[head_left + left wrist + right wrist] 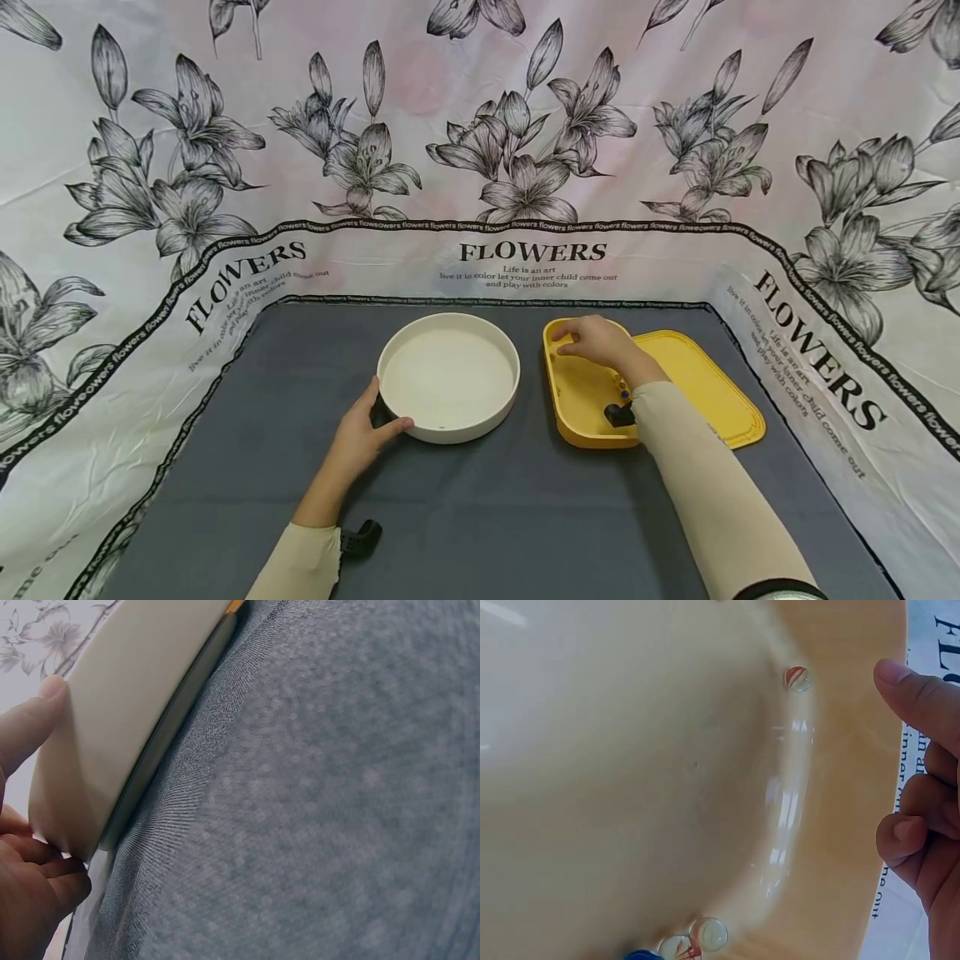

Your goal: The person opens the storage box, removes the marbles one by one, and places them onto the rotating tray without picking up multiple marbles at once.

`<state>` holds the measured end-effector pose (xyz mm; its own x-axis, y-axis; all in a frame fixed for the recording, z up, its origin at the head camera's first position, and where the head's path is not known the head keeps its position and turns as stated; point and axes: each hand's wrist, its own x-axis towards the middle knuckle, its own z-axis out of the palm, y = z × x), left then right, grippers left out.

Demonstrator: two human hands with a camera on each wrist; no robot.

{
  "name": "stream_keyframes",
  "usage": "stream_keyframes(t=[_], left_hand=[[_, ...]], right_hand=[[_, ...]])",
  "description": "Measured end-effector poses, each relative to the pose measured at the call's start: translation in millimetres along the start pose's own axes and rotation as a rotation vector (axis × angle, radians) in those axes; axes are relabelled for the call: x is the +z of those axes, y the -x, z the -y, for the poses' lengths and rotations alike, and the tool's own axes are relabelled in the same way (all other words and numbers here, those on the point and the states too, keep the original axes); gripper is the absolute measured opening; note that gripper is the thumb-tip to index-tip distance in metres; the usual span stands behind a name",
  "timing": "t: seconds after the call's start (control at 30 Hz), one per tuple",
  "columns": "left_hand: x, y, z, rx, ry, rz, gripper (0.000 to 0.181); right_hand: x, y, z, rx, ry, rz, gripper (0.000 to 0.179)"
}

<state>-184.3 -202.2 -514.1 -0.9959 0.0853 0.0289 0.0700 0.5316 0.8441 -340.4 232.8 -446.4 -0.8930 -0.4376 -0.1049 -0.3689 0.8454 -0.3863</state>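
A round cream-coloured dish (448, 379) stands on the grey tabletop, raised slightly off it at the left. My left hand (356, 442) grips its near left side, thumb at the rim; the left wrist view shows fingers (64, 881) curled under the dish's outer wall (112, 712). To the right is a yellow plastic box (592, 429). Over its far end is my right hand (596, 340), thumb extended and apart from the bent fingers, nothing visible between them. Inside the box, a clear marble with a red swirl (797, 678) lies near that thumb. Several more marbles (709, 934) sit along another edge.
Beside the box on the right lies its flat yellow lid (708, 387), partly behind my right forearm. A grey cloth (480, 525) covers the table. White flower-printed fabric (532, 142) rises at the back and both sides.
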Motion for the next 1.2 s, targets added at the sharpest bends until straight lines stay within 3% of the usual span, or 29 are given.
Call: stream_keyframes(t=[0.6, 1.2], left_hand=[[1.7, 0.9, -2.9, -0.008, 0.012, -0.022, 0.111], [4.6, 0.0, -1.0, 0.020, 0.031, -0.037, 0.116]], right_hand=[[20.0, -13.2, -13.1, -0.053, -0.048, 0.033, 0.025], [28.3, -21.8, -17.4, -0.087, 0.030, 0.056, 0.013]])
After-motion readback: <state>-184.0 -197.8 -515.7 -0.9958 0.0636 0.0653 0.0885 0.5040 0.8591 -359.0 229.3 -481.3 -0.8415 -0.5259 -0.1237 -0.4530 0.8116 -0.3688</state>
